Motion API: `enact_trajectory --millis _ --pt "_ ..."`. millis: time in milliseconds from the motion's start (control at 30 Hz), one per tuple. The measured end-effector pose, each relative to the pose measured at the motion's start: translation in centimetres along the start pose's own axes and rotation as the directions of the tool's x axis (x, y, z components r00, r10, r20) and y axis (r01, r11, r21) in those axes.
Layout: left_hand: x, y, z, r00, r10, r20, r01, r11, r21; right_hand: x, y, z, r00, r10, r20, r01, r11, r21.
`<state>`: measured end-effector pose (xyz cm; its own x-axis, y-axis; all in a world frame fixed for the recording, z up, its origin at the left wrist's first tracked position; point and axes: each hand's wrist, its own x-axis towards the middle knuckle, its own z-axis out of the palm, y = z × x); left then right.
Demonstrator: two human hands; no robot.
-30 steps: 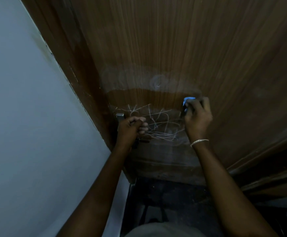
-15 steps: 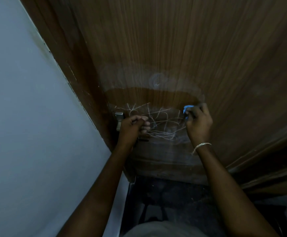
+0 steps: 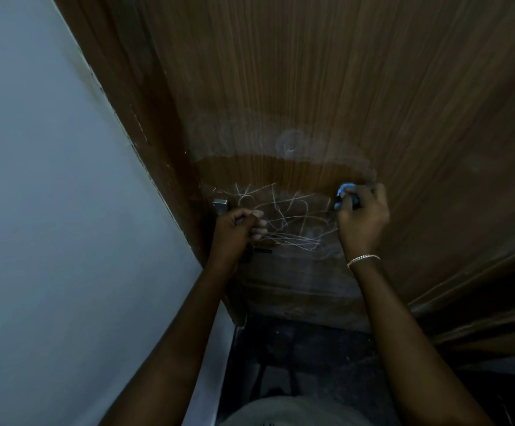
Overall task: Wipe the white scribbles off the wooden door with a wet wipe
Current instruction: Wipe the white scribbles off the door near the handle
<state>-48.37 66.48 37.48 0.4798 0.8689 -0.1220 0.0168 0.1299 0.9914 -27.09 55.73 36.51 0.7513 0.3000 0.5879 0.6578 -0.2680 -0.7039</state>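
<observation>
White scribbles (image 3: 287,216) cross the wooden door (image 3: 327,81) at handle height. Just above them lies a darker wet band of wood, with a pale hazy smear above that. My right hand (image 3: 362,218) presses a bunched blue wet wipe (image 3: 343,192) against the door at the right end of the scribbles. My left hand (image 3: 236,233) is closed around the door handle, which it mostly hides, beside the metal latch (image 3: 220,206) at the door's left edge.
A pale wall (image 3: 50,210) runs along the left, meeting the dark door frame (image 3: 158,139). Wooden moulding (image 3: 480,296) shows at the lower right. Dark floor (image 3: 296,358) lies below the door, between my arms.
My right hand with the wipe slid slightly down the door at the right end of the scribbles. My left hand stayed on the handle.
</observation>
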Motion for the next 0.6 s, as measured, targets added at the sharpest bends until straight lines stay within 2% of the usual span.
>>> enact_trajectory --millis 33,100,167,200,267,300,333,400,467,500,600 --pt "0.0 -0.1 -0.1 1.000 -0.003 -0.001 0.003 1.000 0.005 0.0 -0.6 0.4 0.999 -0.045 0.010 0.045 0.999 0.012" --pt "0.0 -0.1 -0.1 1.000 -0.003 0.006 0.003 1.000 0.011 -0.9 -0.8 1.2 0.978 -0.155 0.142 0.158 0.988 -0.005" --pt "0.0 -0.1 -0.3 1.000 0.002 0.011 -0.003 1.000 0.013 -2.1 0.4 1.5 0.949 -0.153 0.277 0.183 0.979 -0.088" --pt "0.0 -0.1 -0.5 1.000 0.007 0.009 -0.007 1.000 0.008 -2.3 0.9 1.4 0.957 -0.098 0.273 0.133 0.985 -0.112" --pt "0.1 -0.1 -0.9 1.000 0.014 -0.006 -0.014 1.000 -0.001 -1.9 0.9 1.3 0.985 0.003 0.172 0.014 0.995 -0.096" --pt "0.2 0.0 -1.1 1.000 0.014 -0.016 -0.014 1.000 -0.001 -1.7 0.3 1.5 0.992 0.003 0.129 0.006 0.998 -0.068" --pt "0.2 0.0 -1.2 1.000 0.013 -0.023 -0.013 1.000 0.002 -1.5 -0.5 1.8 0.993 -0.031 0.116 0.035 0.999 -0.034" --pt "0.2 0.1 -1.2 1.000 0.007 -0.022 -0.007 1.000 0.002 -1.9 -1.7 2.6 0.971 -0.131 0.201 0.138 0.990 -0.022" --pt "0.1 0.1 -1.1 1.000 0.012 -0.013 -0.012 1.000 0.002 -3.0 -1.2 2.9 0.934 -0.188 0.305 0.228 0.968 -0.102" --pt "0.1 0.1 -1.2 1.000 0.019 -0.011 -0.019 1.000 0.005 -3.3 -0.6 2.7 0.931 -0.171 0.323 0.224 0.965 -0.134" --pt "0.1 0.1 -1.8 0.999 0.029 -0.035 -0.028 1.000 0.007 -2.6 -0.1 2.4 0.974 -0.028 0.223 0.045 0.997 -0.068"
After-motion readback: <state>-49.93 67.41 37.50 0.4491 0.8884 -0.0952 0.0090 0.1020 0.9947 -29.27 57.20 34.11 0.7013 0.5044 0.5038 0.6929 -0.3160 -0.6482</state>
